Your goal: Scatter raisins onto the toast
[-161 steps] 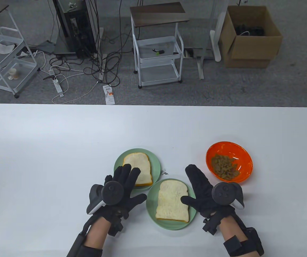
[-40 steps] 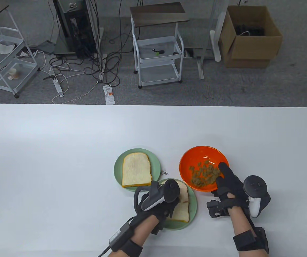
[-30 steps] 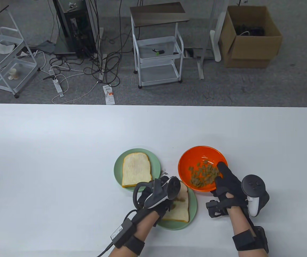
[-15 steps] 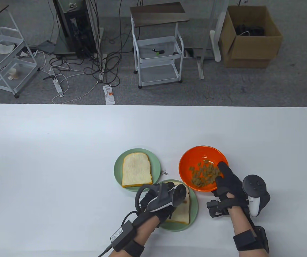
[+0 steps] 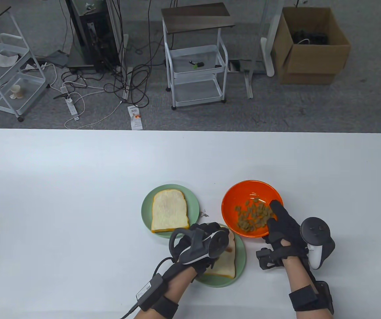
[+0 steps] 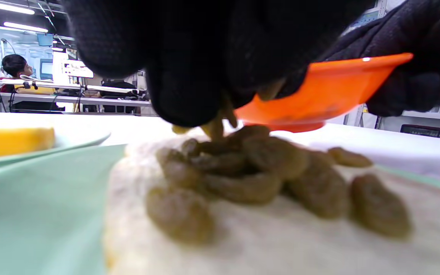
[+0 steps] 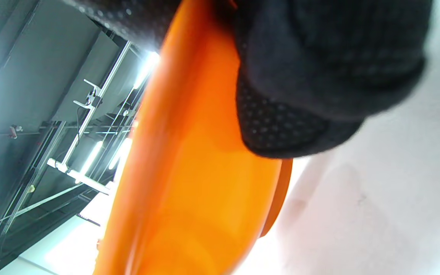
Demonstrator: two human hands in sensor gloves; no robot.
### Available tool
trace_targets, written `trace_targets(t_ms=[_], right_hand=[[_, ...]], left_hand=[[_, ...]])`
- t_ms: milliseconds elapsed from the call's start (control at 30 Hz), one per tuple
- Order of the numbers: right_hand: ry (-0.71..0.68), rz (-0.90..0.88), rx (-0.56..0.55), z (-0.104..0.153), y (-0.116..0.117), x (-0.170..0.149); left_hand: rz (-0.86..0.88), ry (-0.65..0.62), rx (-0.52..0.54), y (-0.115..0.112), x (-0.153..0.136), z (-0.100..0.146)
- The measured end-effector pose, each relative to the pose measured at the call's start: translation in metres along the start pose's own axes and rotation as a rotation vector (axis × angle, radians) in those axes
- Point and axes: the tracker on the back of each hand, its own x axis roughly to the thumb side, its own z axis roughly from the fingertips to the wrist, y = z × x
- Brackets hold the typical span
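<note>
Two slices of toast lie on green plates. My left hand (image 5: 210, 232) hovers over the near toast (image 5: 226, 267) on the near plate (image 5: 241, 262). In the left wrist view its fingertips (image 6: 189, 84) pinch a few raisins just above a small pile of raisins (image 6: 243, 179) on that toast (image 6: 281, 244). My right hand (image 5: 277, 216) grips the near rim of the orange bowl (image 5: 240, 196), thumb inside, and the bowl tilts toward the plates. Raisins (image 5: 252, 217) lie in the bowl. The far toast (image 5: 169, 210) is bare.
The far plate (image 5: 193, 201) touches the near plate. The bowl (image 6: 319, 95) stands right behind the near toast, and its orange wall (image 7: 189, 172) fills the right wrist view above the white table (image 7: 395, 191). Crumbs (image 5: 204, 214) lie between plate and bowl.
Since 5.4 s ago the bowl has moved left next to the plates, in my right hand. Raisins have landed on the near toast. In the last second my left hand has shifted slightly right.
</note>
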Motion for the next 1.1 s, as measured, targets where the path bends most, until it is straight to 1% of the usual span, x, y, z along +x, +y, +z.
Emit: trace_targets(t_ms=[100,200,333,400,600,733,800,900,1000,1033,1100], right_hand=[[0.002,-0.003,0.001,0.001,0.000,0.000],[-0.001,-0.001,0.002,0.000,0.000,0.000],[-0.002,-0.003,0.008,0.000,0.001,0.000],[-0.001,0.001,0.011,0.000,0.001,0.000],[0.001,-0.004,0.014,0.000,0.002,0.000],[0.000,-0.016,0.012,0.001,0.002,0.000],[-0.011,-0.038,0.013,0.002,0.003,0.001],[-0.022,-0.058,0.049,0.005,0.008,0.005],[-0.052,-0.063,0.108,0.013,0.020,0.012],[-0.068,-0.058,0.128,0.017,0.025,0.016],[-0.102,-0.057,0.181,0.027,0.036,0.024]], left_hand=[[-0.017,0.017,0.034,-0.001,0.001,0.001],[-0.048,0.035,0.029,-0.002,-0.001,0.000],[0.005,0.044,-0.049,-0.002,-0.007,0.000],[-0.014,0.046,-0.083,-0.001,-0.009,0.000],[0.064,0.057,0.008,0.005,-0.014,0.003],[0.075,0.068,0.123,0.015,-0.017,0.008],[0.113,0.063,0.217,0.024,-0.021,0.015],[0.134,0.049,0.249,0.033,-0.023,0.021],[0.106,0.022,0.283,0.042,-0.020,0.028],[0.080,0.018,0.277,0.043,-0.018,0.029],[-0.008,0.036,0.218,0.044,-0.011,0.030]])
